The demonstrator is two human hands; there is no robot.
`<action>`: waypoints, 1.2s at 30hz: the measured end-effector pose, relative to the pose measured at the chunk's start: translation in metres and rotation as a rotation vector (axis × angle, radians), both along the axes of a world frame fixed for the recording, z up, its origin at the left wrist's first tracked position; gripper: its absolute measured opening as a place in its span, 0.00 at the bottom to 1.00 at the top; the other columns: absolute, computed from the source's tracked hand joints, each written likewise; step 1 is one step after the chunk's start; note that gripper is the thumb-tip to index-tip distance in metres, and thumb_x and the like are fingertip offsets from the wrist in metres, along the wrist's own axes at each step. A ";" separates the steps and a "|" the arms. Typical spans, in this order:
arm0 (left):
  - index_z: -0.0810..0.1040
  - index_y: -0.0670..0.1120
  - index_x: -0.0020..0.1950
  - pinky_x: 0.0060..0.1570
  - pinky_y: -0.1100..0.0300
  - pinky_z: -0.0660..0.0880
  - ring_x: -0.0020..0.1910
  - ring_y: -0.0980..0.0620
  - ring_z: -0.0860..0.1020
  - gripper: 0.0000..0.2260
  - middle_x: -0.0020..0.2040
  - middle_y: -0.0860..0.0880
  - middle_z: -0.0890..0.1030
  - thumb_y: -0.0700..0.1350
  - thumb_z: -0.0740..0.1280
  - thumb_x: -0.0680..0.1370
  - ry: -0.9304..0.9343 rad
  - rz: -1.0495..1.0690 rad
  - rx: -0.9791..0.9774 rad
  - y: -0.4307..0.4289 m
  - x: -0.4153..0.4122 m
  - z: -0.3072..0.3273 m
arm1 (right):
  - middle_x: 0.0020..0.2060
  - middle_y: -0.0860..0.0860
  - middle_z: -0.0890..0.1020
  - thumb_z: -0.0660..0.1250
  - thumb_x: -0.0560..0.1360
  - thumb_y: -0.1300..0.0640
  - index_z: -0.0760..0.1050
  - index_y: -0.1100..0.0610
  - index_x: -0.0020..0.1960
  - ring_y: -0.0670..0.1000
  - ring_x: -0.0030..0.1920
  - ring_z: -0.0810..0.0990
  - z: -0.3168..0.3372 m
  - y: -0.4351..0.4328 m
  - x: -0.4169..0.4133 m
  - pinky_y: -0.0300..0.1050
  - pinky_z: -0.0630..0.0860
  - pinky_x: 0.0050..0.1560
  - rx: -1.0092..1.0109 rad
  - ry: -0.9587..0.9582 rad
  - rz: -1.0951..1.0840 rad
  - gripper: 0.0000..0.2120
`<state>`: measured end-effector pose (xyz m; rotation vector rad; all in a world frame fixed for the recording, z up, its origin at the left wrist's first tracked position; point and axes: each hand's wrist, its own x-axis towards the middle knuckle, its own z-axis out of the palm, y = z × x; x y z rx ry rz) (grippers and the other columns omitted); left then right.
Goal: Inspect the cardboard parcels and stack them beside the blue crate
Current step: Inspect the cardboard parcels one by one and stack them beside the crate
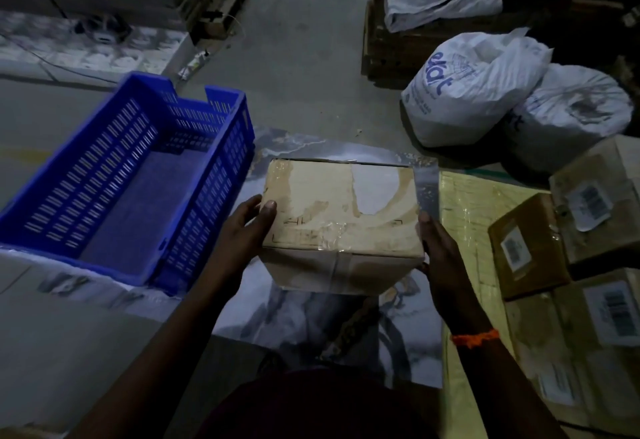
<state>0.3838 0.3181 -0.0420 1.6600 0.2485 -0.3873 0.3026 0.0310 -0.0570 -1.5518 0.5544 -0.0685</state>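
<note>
1. Directly to the right of the blue crate [90,165], a cardboard parcel [341,217] sat between two hands, near the crate's right wall but apart from it.
2. Its top face showed clear tape, faint printed lines and a torn pale patch towards the edge far from the crate.
3. The left hand [242,230] gripped the parcel's crate-side edge: the thumb lay over the top face, and the other fingers were hidden behind the side.
4. The right hand [440,251] clasped the side away from the crate, palm against the cardboard, thumb up along the edge, and one fingertip showed beneath the lower corner.
5. An orange wristband [476,337] circled the right wrist.
6. Below the parcel lay a marble-patterned sheet [311,310], which reached up to the crate's base; whether the parcel rested on it or was held just above it could not be told.
7. The crate itself held nothing visible on its slotted floor.
8. Further right of the crate, past the parcel, lay a yellow wrapped sheet [464,203], and beyond that several labelled cartons [530,244] stood packed together.
9. Beyond the crate and to its right, two white sacks [474,92] leaned against each other on the floor, well apart from the crate.
</note>
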 end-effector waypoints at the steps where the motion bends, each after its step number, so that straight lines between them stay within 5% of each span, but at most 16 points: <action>1: 0.65 0.53 0.79 0.60 0.49 0.74 0.64 0.50 0.74 0.29 0.67 0.52 0.73 0.62 0.64 0.80 0.024 -0.031 0.024 -0.002 0.008 0.002 | 0.59 0.47 0.85 0.63 0.77 0.32 0.79 0.45 0.64 0.48 0.61 0.83 0.000 -0.003 0.009 0.51 0.82 0.57 0.004 0.025 0.040 0.23; 5: 0.69 0.56 0.72 0.48 0.62 0.74 0.52 0.57 0.77 0.20 0.57 0.55 0.78 0.61 0.59 0.83 0.007 -0.134 0.066 -0.021 0.024 0.014 | 0.62 0.49 0.84 0.67 0.66 0.20 0.79 0.43 0.67 0.53 0.63 0.82 0.006 -0.004 0.041 0.61 0.74 0.70 0.016 0.104 0.113 0.38; 8: 0.69 0.56 0.72 0.42 0.65 0.71 0.50 0.62 0.76 0.17 0.53 0.59 0.78 0.57 0.61 0.83 -0.080 -0.099 0.046 -0.029 0.029 0.020 | 0.58 0.45 0.85 0.67 0.66 0.20 0.79 0.43 0.65 0.49 0.60 0.82 0.016 -0.001 0.054 0.59 0.73 0.70 -0.017 0.079 0.094 0.37; 10: 0.71 0.56 0.72 0.45 0.64 0.74 0.53 0.61 0.78 0.17 0.56 0.59 0.79 0.55 0.63 0.83 -0.153 -0.081 0.007 -0.027 0.032 0.024 | 0.55 0.42 0.85 0.66 0.69 0.22 0.79 0.42 0.62 0.47 0.57 0.83 0.022 0.002 0.056 0.57 0.75 0.68 -0.030 0.017 0.064 0.31; 14: 0.71 0.58 0.71 0.48 0.61 0.79 0.61 0.59 0.78 0.22 0.63 0.59 0.78 0.53 0.69 0.77 -0.233 -0.058 -0.077 -0.016 0.035 0.024 | 0.61 0.48 0.84 0.68 0.65 0.22 0.77 0.45 0.67 0.52 0.63 0.82 0.026 0.005 0.052 0.60 0.78 0.65 0.075 -0.140 -0.016 0.39; 17: 0.69 0.53 0.74 0.60 0.53 0.76 0.66 0.56 0.75 0.30 0.68 0.55 0.76 0.59 0.68 0.74 -0.191 0.009 -0.097 -0.004 0.024 0.013 | 0.60 0.46 0.85 0.68 0.66 0.23 0.77 0.43 0.65 0.48 0.61 0.83 0.016 0.010 0.040 0.47 0.80 0.56 0.125 -0.179 -0.039 0.35; 21: 0.76 0.51 0.66 0.67 0.41 0.74 0.60 0.55 0.78 0.27 0.58 0.56 0.80 0.68 0.67 0.76 -0.076 0.112 -0.076 0.010 -0.008 -0.015 | 0.52 0.42 0.85 0.69 0.75 0.34 0.75 0.49 0.62 0.44 0.60 0.82 -0.012 0.023 0.008 0.34 0.78 0.51 0.092 -0.155 -0.037 0.23; 24: 0.81 0.55 0.59 0.62 0.40 0.76 0.56 0.53 0.80 0.19 0.52 0.56 0.84 0.66 0.65 0.78 -0.093 0.152 -0.046 0.017 -0.039 -0.043 | 0.58 0.42 0.84 0.69 0.73 0.30 0.77 0.44 0.64 0.47 0.63 0.81 -0.041 0.028 -0.026 0.45 0.79 0.59 0.046 -0.082 -0.055 0.26; 27: 0.82 0.63 0.58 0.65 0.43 0.76 0.62 0.55 0.80 0.11 0.58 0.60 0.84 0.64 0.68 0.78 -0.044 0.162 -0.032 0.022 -0.063 -0.065 | 0.60 0.39 0.83 0.59 0.85 0.57 0.72 0.56 0.72 0.42 0.63 0.80 -0.063 0.028 -0.059 0.36 0.78 0.56 0.010 -0.059 -0.006 0.16; 29: 0.83 0.63 0.58 0.65 0.43 0.76 0.61 0.54 0.80 0.10 0.58 0.58 0.84 0.60 0.70 0.77 0.013 0.153 -0.035 0.026 -0.075 -0.076 | 0.62 0.42 0.82 0.55 0.86 0.66 0.69 0.58 0.73 0.37 0.60 0.80 -0.068 0.027 -0.072 0.31 0.77 0.54 0.019 -0.017 0.017 0.17; 34: 0.80 0.56 0.65 0.58 0.48 0.80 0.58 0.53 0.83 0.16 0.59 0.54 0.85 0.56 0.69 0.79 0.062 0.013 0.022 0.031 -0.098 -0.093 | 0.66 0.45 0.81 0.69 0.80 0.46 0.71 0.53 0.73 0.44 0.67 0.78 -0.086 0.025 -0.079 0.40 0.77 0.62 -0.027 0.033 0.032 0.24; 36: 0.81 0.58 0.63 0.56 0.49 0.81 0.56 0.51 0.84 0.11 0.55 0.58 0.85 0.52 0.71 0.80 0.093 0.009 0.052 0.031 -0.096 -0.100 | 0.66 0.46 0.80 0.70 0.80 0.48 0.72 0.54 0.73 0.45 0.67 0.78 -0.093 0.024 -0.078 0.39 0.78 0.60 -0.015 0.054 0.016 0.24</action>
